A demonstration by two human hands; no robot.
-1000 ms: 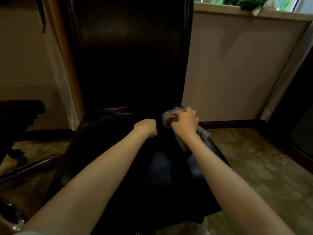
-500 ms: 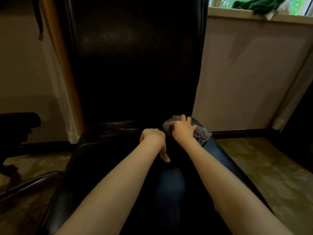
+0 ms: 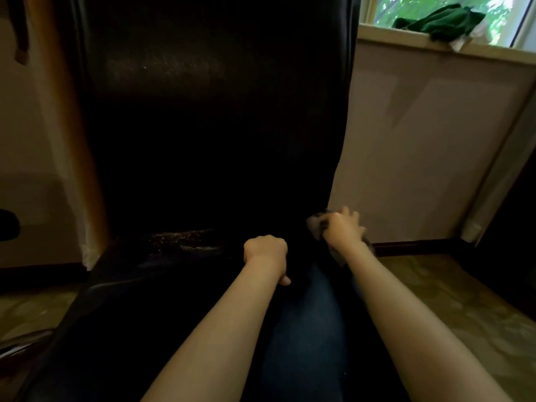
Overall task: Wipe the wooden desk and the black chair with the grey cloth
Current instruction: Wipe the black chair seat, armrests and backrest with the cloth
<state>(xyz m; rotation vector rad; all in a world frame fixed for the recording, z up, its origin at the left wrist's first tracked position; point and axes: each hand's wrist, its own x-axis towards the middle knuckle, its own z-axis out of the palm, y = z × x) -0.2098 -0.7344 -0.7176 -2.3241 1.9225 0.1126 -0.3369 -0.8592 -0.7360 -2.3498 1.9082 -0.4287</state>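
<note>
The right hand (image 3: 342, 229), gripping the bunched grey cloth (image 3: 315, 224), has slid rightward to the backrest edge of the black chair (image 3: 203, 140), centre-right of frame. The left hand (image 3: 265, 249) rests curled and empty on the seat, so the chair wiping seems to be moving on to that edge.

My right hand (image 3: 341, 230) grips the crumpled grey cloth (image 3: 314, 222) at the right edge of the tall black leather chair (image 3: 203, 126), where the backrest meets the seat. My left hand (image 3: 265, 249) rests on the seat just left of it, nearer me. High above my right hand, bundled green fabric (image 3: 438, 20) lies on the pale window sill (image 3: 406, 36).
</note>
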